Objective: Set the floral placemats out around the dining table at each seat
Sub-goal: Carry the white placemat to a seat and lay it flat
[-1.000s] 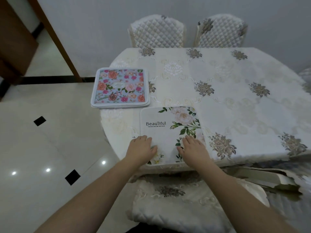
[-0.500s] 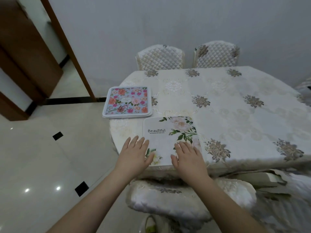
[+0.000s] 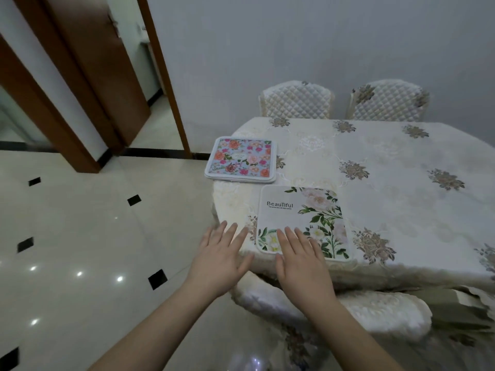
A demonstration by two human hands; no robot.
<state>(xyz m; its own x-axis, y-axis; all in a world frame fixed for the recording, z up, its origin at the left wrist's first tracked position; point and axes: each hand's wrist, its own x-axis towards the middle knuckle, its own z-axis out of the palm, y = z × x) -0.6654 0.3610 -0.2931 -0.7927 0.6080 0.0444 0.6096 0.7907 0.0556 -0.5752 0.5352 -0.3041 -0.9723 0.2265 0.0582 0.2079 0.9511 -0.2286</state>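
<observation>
A white placemat (image 3: 301, 210) printed "Beautiful" with green-leaved roses lies flat at the near edge of the dining table (image 3: 388, 167). Behind it, at the table's left end, rests a stack of blue placemats (image 3: 241, 159) with pink and orange flowers. My left hand (image 3: 221, 259) hovers open, fingers spread, just off the table's near-left edge, holding nothing. My right hand (image 3: 301, 259) is also open; its fingertips overlap the near edge of the white placemat.
A cushioned chair (image 3: 375, 311) stands tucked under the table just below my hands. Two quilted chairs (image 3: 296, 101) line the far side against the grey wall. Glossy tiled floor (image 3: 80, 236) and a brown door frame (image 3: 88, 84) lie to the left.
Both hands have lifted off the white placemat and drawn back toward me, fingers spreading. The view has shifted left and back, so the table sits further right.
</observation>
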